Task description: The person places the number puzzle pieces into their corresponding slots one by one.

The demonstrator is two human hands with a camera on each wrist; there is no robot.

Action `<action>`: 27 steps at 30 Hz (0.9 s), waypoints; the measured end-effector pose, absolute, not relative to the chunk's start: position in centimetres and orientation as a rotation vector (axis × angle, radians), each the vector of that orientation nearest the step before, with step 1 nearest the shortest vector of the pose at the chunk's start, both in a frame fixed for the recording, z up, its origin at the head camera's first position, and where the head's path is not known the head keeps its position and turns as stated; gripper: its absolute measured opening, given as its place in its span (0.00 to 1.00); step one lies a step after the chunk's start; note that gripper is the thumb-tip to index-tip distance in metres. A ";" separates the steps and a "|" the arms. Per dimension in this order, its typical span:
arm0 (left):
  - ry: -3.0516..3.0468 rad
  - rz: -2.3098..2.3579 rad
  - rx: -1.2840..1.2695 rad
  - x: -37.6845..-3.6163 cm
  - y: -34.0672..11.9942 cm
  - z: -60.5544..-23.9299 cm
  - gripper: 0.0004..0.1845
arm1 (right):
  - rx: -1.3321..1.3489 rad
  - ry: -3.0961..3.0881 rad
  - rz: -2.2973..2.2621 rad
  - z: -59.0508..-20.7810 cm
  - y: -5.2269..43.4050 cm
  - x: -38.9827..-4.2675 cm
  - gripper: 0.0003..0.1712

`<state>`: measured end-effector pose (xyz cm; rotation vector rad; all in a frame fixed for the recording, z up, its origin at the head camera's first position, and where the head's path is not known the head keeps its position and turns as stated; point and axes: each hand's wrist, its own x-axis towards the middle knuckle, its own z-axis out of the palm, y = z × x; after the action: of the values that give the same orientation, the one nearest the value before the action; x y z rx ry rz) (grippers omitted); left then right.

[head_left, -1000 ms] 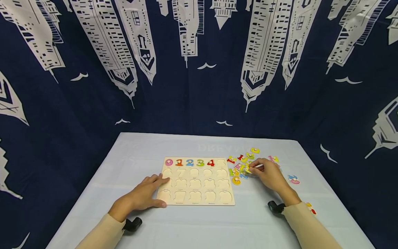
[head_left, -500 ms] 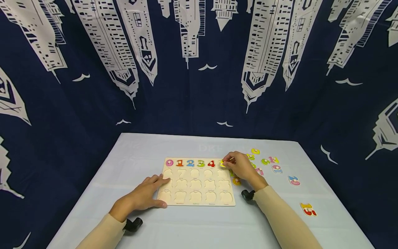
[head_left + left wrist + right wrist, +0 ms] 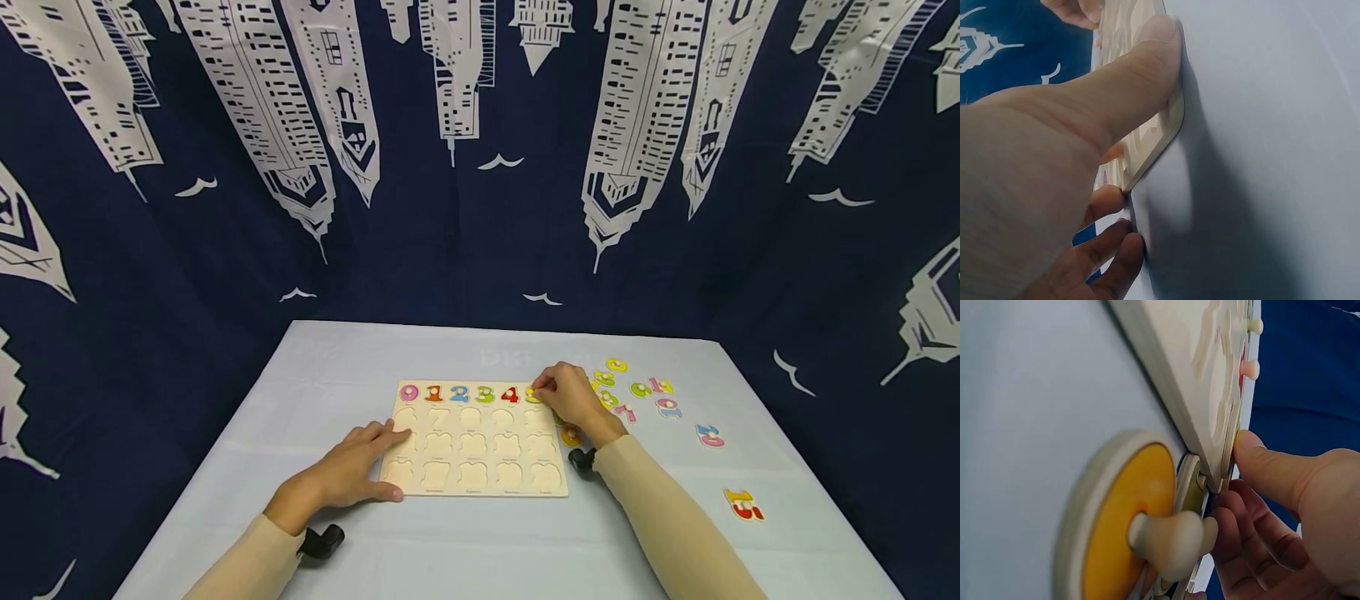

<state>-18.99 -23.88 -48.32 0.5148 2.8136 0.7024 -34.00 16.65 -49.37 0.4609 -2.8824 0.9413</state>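
Pale wood: number board flat on white table, between the hands, long side running left to right. Yellow piece at its far right corner, beside red 4, largely covered by right hand. Right hand is clearly the nearer; its thumb and fingertips appear to pinch the piece. Piece's long axis hidden; cannot tell whether it sits fully in its recess. Left hand well apart, spread at the board's left edge, fingers extended, clasping nothing. Right-wrist view shows orange piece just beside the board, pale knob jutting out, hard to read from the head. Left-wrist view shows the thumb along the board's edge.
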 end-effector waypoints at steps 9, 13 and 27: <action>2.805 0.724 0.521 -19.1 -24.2 -48.7 0.54 | 0.512 -2.921 0.945 -49.3 16.4 -34.4 0.03; 2.826 0.705 0.557 -19.2 -24.3 -48.8 0.54 | 0.534 -2.921 0.896 -49.0 16.4 -34.5 0.02; 2.817 0.701 0.521 -18.9 -24.1 -48.6 0.54 | 0.512 -2.974 0.909 -48.5 17.4 -34.4 0.07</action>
<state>-18.95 -24.09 -48.61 0.5209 2.8169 0.7007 -34.41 17.41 -48.54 0.5123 -2.9735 0.9090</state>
